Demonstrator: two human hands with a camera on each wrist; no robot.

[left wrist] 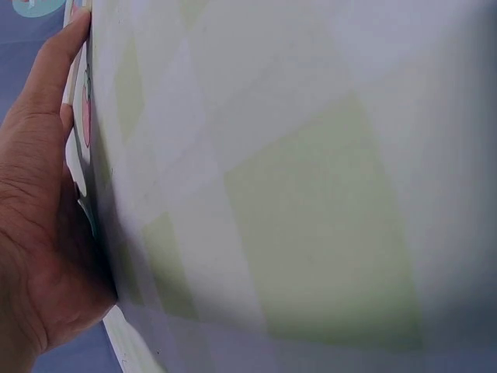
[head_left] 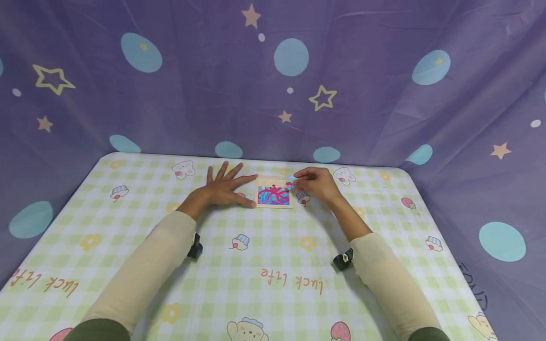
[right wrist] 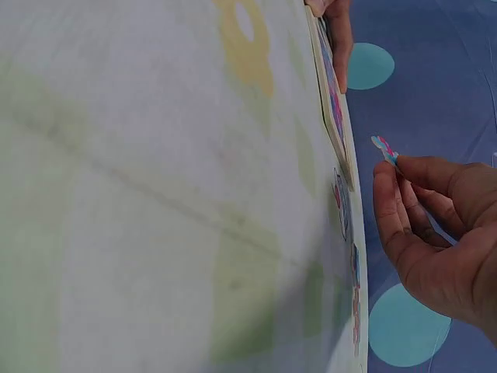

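Observation:
A small wooden-framed jigsaw puzzle lies on the table, with a pink octopus on blue filling its lower part and pale bare board along the top. My left hand is spread beside it, thumb and index fingertip at the frame's left edge. In the left wrist view, the same hand lies low against the tabletop. My right hand pinches a blue-and-pink puzzle piece between thumb and fingertips. That piece is held over the frame's upper right corner in the head view, raised above the table in the right wrist view.
A checked tablecloth with printed cupcakes, flowers and lettering covers the table. Behind its far edge hangs a purple curtain with stars and dots. Thin coloured shapes show along the table surface below my right hand in the right wrist view.

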